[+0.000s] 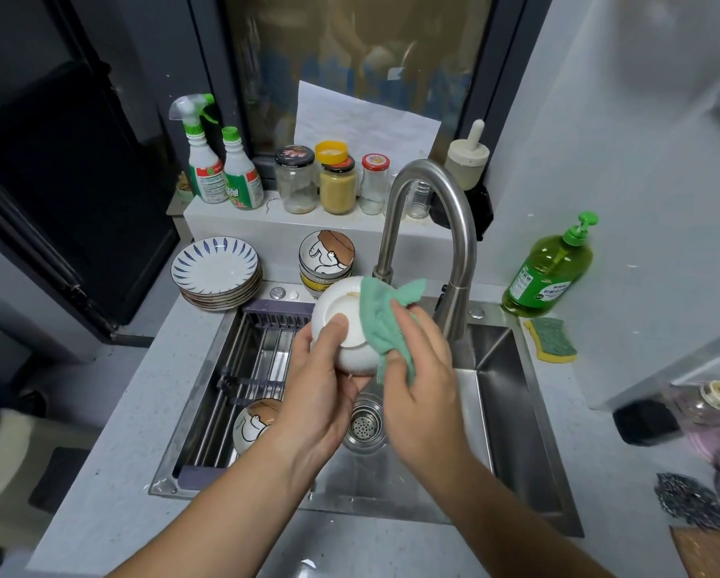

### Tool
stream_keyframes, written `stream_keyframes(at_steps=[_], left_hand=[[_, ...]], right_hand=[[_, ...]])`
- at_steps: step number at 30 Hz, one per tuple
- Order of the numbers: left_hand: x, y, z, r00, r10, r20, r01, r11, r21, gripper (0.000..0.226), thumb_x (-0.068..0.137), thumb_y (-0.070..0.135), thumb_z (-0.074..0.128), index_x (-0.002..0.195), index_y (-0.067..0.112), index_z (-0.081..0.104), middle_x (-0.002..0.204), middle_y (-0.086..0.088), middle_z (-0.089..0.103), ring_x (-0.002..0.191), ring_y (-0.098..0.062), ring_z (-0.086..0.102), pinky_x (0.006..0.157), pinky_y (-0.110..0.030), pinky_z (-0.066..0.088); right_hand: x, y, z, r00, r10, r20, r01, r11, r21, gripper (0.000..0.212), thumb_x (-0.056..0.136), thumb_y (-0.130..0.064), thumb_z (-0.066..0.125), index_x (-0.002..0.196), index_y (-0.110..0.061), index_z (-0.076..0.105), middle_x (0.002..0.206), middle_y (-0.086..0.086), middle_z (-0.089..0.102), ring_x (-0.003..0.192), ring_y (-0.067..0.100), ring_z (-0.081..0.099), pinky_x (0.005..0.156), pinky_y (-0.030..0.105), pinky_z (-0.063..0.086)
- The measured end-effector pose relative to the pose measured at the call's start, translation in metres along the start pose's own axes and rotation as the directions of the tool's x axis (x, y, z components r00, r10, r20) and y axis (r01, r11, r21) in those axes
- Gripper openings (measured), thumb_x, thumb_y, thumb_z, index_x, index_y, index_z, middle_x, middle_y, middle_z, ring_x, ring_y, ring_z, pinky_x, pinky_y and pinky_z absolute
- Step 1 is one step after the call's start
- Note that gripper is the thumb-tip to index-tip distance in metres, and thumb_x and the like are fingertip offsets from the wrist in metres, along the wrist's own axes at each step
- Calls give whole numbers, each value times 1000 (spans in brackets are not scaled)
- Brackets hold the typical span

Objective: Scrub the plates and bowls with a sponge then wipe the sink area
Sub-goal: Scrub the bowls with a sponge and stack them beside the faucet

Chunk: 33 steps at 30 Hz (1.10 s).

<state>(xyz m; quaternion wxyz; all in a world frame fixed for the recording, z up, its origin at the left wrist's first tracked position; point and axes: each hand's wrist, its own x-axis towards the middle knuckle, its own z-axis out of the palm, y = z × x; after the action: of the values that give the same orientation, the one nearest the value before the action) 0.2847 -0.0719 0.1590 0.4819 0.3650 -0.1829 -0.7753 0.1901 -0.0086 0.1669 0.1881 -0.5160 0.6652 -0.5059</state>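
Holding the bowl (343,348) bottom-up over the sink (512,394), so the main risk is a slip. The grip looks one-handed and the glaze is probably wet. A hard rub from the cloth (381,323) could push the bowl out of the palm and onto steel near the drain (364,425). The tap (429,194) stands just behind the bowl, so a wide stroke could knock the rim on it. Mismatch risk too: the sponge (552,340) lies untouched on the counter right of the sink while a cloth does the scrubbing. The plates (216,269) are stacked back left, well apart from the hands; cannot tell if clean.

The left hand (320,390) comes in from below, palm cupping the bowl's side. Its thumb (335,327) is pressed flat on the base; the other fingers curl under, mostly hidden. The right hand (420,369) is palm down, fingers (408,323) together and lightly bent, pressing the cloth on the bowl's right side. Its thumb pinches the cloth's lower edge. Both forearms are bare, angled inward, meeting above the drain.
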Motion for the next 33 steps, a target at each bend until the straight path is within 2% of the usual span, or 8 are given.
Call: stream_keyframes(at_steps=[3,6,10,14,16,23,28,33], left_hand=[[-3,-1,3,1000,7,15,-7,1000,6,42,102,21,58,139,5,46,132,-26,66,117,-39,67,87,-52,60],[-5,-4,6,1000,3,10,-2,1000,-13,37,101,17,59,135,9,47,134,-23,65,121,-40,66,94,-61,56],[-5,-1,9,1000,24,-5,-24,1000,-12,22,100,17,59,121,14,52,124,-19,69,105,-29,73,81,-47,64],[-15,-9,12,1000,20,-1,-20,997,72,31,99,16,61,128,12,50,123,-21,71,108,-31,73,95,-49,57],[-20,-16,13,999,33,5,-33,993,118,44,94,17,70,132,12,49,122,-19,72,112,-33,71,104,-53,50],[-16,-4,-2,985,-152,84,117,937,331,38,83,20,79,113,14,56,92,-1,75,91,-15,70,103,-48,51],[0,31,-1,942,-297,158,122,740,661,65,68,22,85,128,18,60,120,-11,73,101,-27,73,92,-58,55],[9,31,4,927,-318,201,111,742,662,77,57,27,91,127,26,61,109,-2,74,98,-24,71,97,-61,50]], right_hand=[[3,-1,2,1000,-9,27,7,999,45,66,93,-5,34,148,-42,38,160,-11,27,146,-1,24,121,23,25],[28,-2,-6,966,256,17,-242,885,398,75,96,3,33,136,-60,39,151,-19,43,135,-5,43,119,33,34],[23,-6,-1,941,317,115,-323,748,580,65,95,-4,39,131,-56,48,146,-16,51,129,2,53,115,38,40],[14,-2,8,950,296,100,-304,803,513,55,79,-57,58,132,-60,46,149,-7,44,135,10,48,115,43,39],[20,-1,7,955,295,36,-279,850,447,58,76,-67,60,131,-57,46,143,-7,50,129,9,53,111,44,44],[36,15,-14,979,202,30,-204,958,202,51,78,-62,58,126,-47,52,128,-4,59,118,11,59,103,41,50],[51,16,-39,950,158,270,-179,982,54,53,77,-61,62,123,-34,62,122,-4,66,110,9,63,99,34,51],[57,16,-42,962,134,236,-148,988,43,35,94,-53,44,118,-39,67,123,-9,64,113,2,59,102,29,46]])
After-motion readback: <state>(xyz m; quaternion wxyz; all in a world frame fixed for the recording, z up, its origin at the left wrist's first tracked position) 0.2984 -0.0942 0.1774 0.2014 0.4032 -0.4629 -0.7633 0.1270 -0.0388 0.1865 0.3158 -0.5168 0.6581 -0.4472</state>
